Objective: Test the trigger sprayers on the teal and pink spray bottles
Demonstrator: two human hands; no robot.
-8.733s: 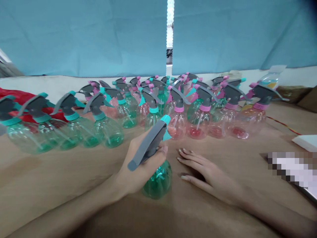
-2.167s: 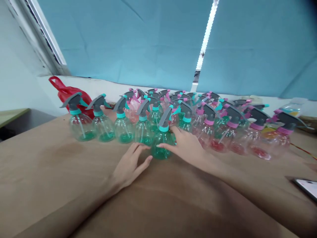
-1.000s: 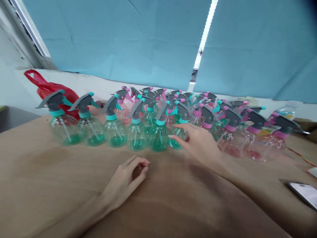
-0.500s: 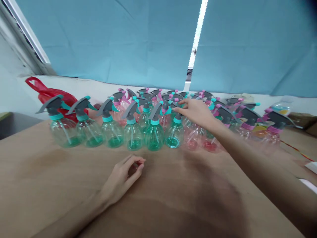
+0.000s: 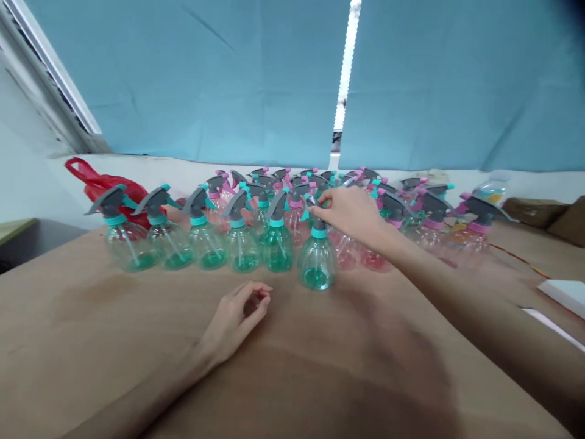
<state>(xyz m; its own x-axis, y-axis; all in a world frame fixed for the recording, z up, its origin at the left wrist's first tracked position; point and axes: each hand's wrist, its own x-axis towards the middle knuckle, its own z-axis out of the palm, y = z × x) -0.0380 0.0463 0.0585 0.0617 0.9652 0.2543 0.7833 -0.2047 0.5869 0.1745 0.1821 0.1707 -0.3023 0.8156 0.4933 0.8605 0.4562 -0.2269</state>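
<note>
My right hand (image 5: 350, 210) grips the grey spray head of a clear green spray bottle (image 5: 317, 262) with a turquoise collar. The bottle stands upright, a little in front of the row, and the fingers cover much of its head. On the tabletop near it, my left hand (image 5: 235, 320) is loosely curled, thumb and fingers slightly apart, holding nothing. A row of green spray bottles (image 5: 278, 247) stands to the left of the gripped one. Pink spray bottles (image 5: 375, 257) are to its right, partly behind my right forearm.
More spray bottles with pink and turquoise nozzles crowd behind the front row. At the back left is a red plastic bag (image 5: 112, 183). A blue curtain (image 5: 274, 79) hangs behind the wooden table (image 5: 114, 341). A white object (image 5: 564, 296) lies at the right.
My right hand has drawn the green spray bottle forward out of the row, toward me. My left hand has barely moved. The view has shifted slightly.
</note>
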